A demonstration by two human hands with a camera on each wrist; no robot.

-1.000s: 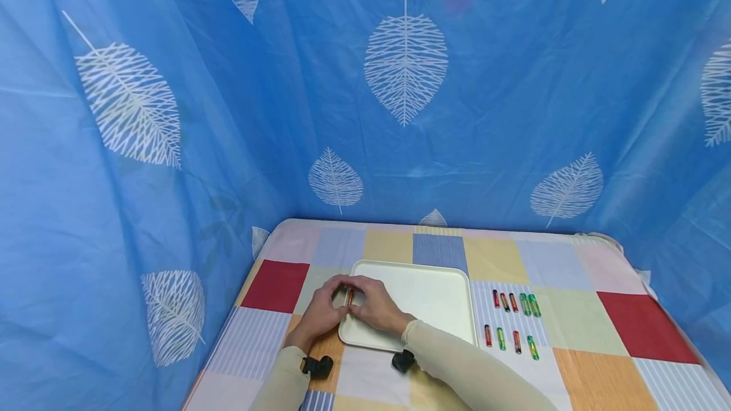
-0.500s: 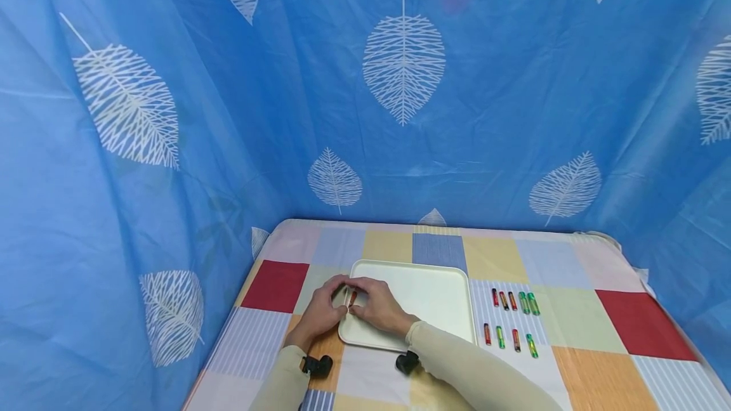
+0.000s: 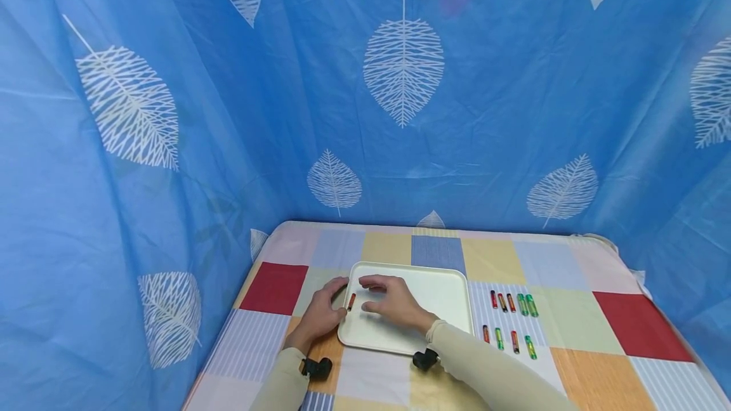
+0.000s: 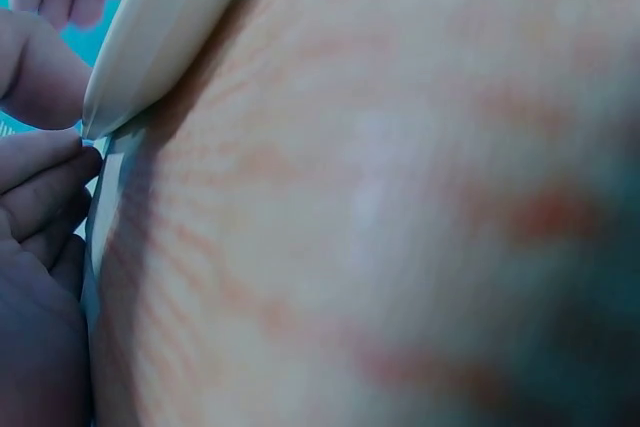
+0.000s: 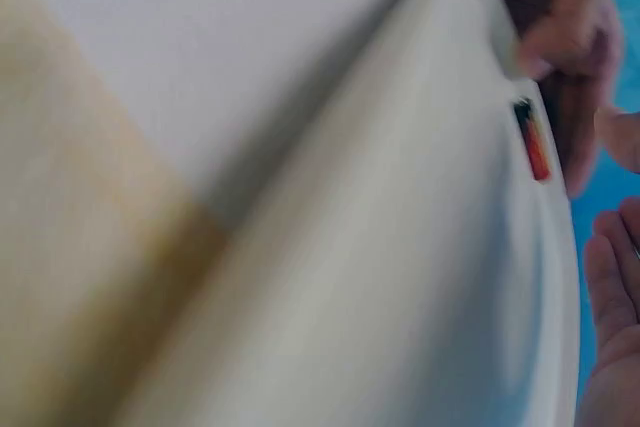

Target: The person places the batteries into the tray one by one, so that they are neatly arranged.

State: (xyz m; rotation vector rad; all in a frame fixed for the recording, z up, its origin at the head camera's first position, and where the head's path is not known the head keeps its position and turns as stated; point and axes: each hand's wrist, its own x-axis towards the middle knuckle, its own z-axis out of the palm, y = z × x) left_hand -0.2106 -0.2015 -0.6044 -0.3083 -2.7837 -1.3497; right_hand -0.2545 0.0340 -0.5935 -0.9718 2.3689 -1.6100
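Observation:
A red and black battery (image 3: pixel 351 302) lies lengthwise just inside the left rim of a cream-white tray (image 3: pixel 422 303); the right wrist view shows its dark end too. My left hand (image 3: pixel 321 313) rests at that left rim, with the thumb tip right at the edge and the fingers spread forward in a loose curve, holding nothing. Over the left part of the tray is my right hand (image 3: pixel 400 302), a little right of the battery. Its thumb and fingers stand apart with nothing between them.
Right of the tray, several batteries lie in two rows on the patchwork tablecloth (image 3: pixel 577 316): a back row with green batteries (image 3: pixel 526 305) at its right end, and a front row with a red battery (image 3: pixel 515 342). A blue curtain (image 3: pixel 485 144) hangs behind the table.
My right hand has let go and drawn back to the right, away from my left hand. The red battery now lies uncovered on the tray. My left hand has barely moved.

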